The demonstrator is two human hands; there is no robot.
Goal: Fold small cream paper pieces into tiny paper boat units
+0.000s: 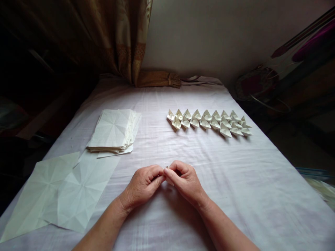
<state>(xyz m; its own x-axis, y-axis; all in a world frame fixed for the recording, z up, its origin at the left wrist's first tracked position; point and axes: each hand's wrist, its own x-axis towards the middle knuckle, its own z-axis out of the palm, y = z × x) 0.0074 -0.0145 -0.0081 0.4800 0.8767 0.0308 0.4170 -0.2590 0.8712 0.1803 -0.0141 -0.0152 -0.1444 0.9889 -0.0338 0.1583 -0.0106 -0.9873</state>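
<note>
My left hand [145, 184] and my right hand [185, 181] meet above the cloth near the middle, thumbs and forefingers pinched together. Between them is a small piece of folded paper [170, 182], mostly hidden by the fingers; its tip shows above the thumbs and a pale part below. Beyond my right hand, folded paper pieces [205, 122] with pointed ends stand in two uneven rows. Past my left hand lies a stack of creased paper sheets [108, 129]. Creased loose sheets [82, 190] overlap on the cloth to the left of my left forearm.
A pale, wrinkled cloth [261, 195] covers the flat surface. A brown patterned curtain [128, 45] hangs at the back left, its end resting on the far edge. Behind stands a plain wall [199, 38]. Dark clutter with a round bag-like item [258, 82] is at the right.
</note>
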